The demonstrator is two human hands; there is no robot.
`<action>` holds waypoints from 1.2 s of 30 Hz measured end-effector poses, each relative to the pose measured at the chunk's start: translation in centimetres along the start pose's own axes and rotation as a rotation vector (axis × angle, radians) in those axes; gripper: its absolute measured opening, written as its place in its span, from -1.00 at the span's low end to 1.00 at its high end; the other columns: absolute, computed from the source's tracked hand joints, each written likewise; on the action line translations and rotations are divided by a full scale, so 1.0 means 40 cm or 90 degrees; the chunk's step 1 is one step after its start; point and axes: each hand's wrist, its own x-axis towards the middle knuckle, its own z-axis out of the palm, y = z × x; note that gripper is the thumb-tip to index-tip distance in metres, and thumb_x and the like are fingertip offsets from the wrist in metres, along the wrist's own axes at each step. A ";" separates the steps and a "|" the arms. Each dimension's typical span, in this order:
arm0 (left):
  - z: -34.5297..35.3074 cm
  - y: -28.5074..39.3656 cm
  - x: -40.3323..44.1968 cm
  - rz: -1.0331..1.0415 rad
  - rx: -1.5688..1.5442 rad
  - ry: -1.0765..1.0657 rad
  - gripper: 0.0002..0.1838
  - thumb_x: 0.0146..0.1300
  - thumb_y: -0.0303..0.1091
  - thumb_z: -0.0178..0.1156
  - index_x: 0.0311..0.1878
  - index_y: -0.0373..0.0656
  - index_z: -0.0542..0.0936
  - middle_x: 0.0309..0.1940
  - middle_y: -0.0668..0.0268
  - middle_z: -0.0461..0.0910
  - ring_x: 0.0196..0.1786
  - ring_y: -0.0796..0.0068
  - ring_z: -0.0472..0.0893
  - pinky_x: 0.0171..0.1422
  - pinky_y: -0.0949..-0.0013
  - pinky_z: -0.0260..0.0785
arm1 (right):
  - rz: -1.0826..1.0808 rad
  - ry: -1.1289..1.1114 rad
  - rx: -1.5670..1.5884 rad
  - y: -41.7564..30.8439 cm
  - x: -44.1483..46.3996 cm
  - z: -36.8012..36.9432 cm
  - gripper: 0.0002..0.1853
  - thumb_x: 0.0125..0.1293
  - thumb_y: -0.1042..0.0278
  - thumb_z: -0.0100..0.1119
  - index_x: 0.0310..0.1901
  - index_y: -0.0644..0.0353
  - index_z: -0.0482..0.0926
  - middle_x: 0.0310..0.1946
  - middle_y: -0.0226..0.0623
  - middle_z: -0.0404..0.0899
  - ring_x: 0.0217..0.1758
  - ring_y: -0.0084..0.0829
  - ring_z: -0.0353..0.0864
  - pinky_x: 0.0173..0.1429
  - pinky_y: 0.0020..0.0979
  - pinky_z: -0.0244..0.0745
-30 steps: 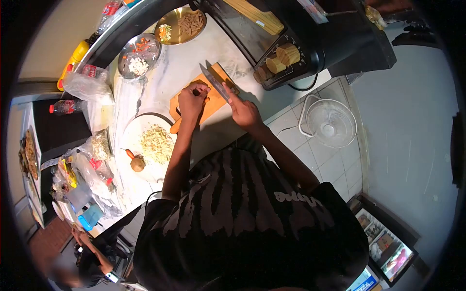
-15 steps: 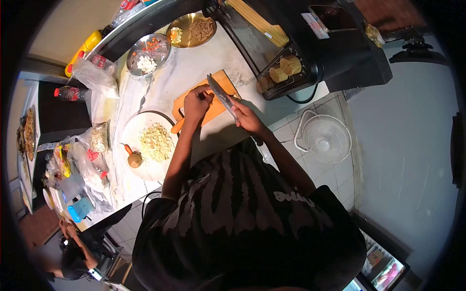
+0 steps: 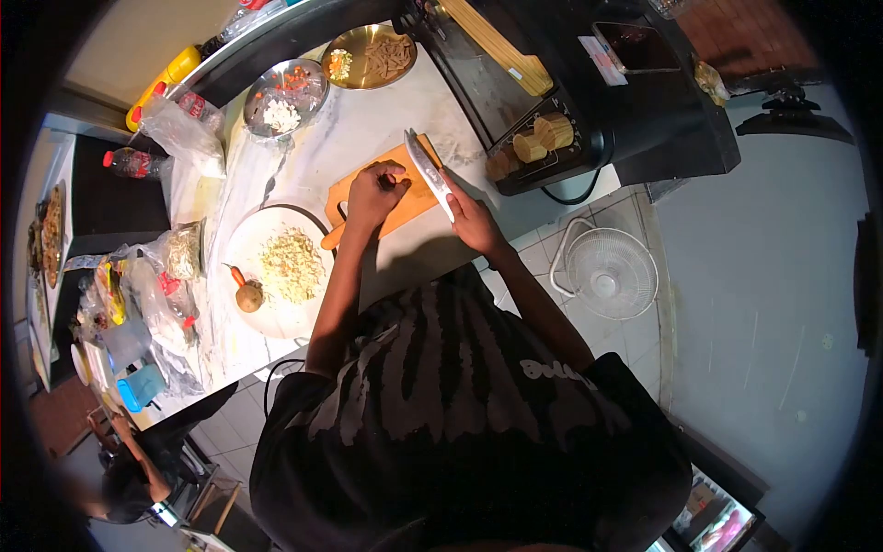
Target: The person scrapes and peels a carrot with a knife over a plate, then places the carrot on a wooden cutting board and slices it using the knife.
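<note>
A wooden cutting board [image 3: 414,204] lies on the marble counter. Over its left part is my left hand [image 3: 377,195], fingers curled together; what is between them, if anything, is too small to make out. My right hand [image 3: 472,219] holds a knife [image 3: 427,171] at the board's right edge, the blade pointing up and left. Left of the board stands a white plate [image 3: 246,317] with a heap of chopped pale vegetable [image 3: 292,265], a small red chili or carrot [image 3: 237,275] and a round brown item [image 3: 248,297].
A steel plate [image 3: 260,121] and a golden plate [image 3: 358,75] with cut food stand at the back. A black oven [image 3: 552,83] is at the right. Bags and a bottle [image 3: 133,164] are at the left. Another person's arm [image 3: 143,457] shows at the lower left.
The knife has tilted and its flat now catches the light, while my right hand has shifted slightly. My left hand has stayed curled over the board. The whole view has shifted a little.
</note>
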 end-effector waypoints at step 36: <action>-0.149 0.006 -0.156 -0.045 0.018 0.234 -0.80 0.29 -0.40 0.28 -0.07 -0.22 0.75 -0.24 0.05 0.75 -0.24 0.27 0.77 -0.15 0.33 0.55 | -0.260 -0.109 -0.075 -0.163 -0.045 0.107 -0.40 0.55 0.35 -0.13 0.57 -0.20 0.08 -0.27 -0.05 0.57 -0.44 -0.40 0.52 -0.23 -0.29 0.48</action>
